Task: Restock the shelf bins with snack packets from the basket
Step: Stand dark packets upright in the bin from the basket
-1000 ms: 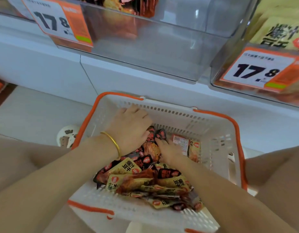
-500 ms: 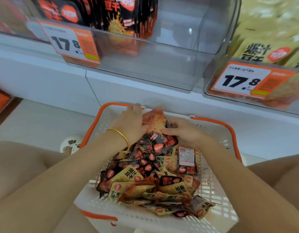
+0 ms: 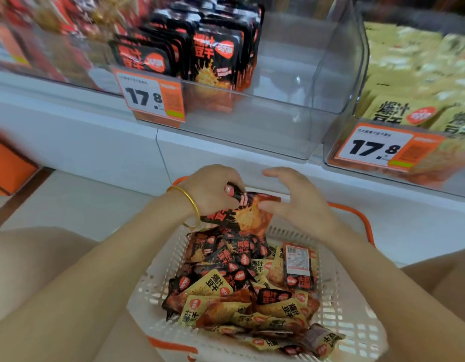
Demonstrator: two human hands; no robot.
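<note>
Change over the last second: both hands were down in the pile, now a bunch of black-and-red packets (image 3: 241, 212) is lifted clear of the loose packets (image 3: 241, 291) and held over the far rim of the basket (image 3: 158, 270). Half a second ago both hands were on it; now the right hand (image 3: 299, 202) has let go and the view has tipped up toward the shelf. Meaning for the task: pick done, carry to the shelf starting, nothing from this grab is placed yet. The likely target is the clear bin (image 3: 304, 105) directly above. Its left part holds standing black packets (image 3: 218, 56) of the same design and its right part is bare behind the price tag (image 3: 153, 97) row. The yellow packets (image 3: 409, 74) sit in the next bin to the right, so not there. Left hand (image 3: 213, 192), gold bangle (image 3: 185, 197) at the wrist, has its fingers curled over the top edge of the bunch and carries it alone, palm down. Right hand is open with fingers spread and straight, thumb just at the bunch's right edge, steadying or about to regrip. The basket is still well stocked with mixed black and yellow packs.
</note>
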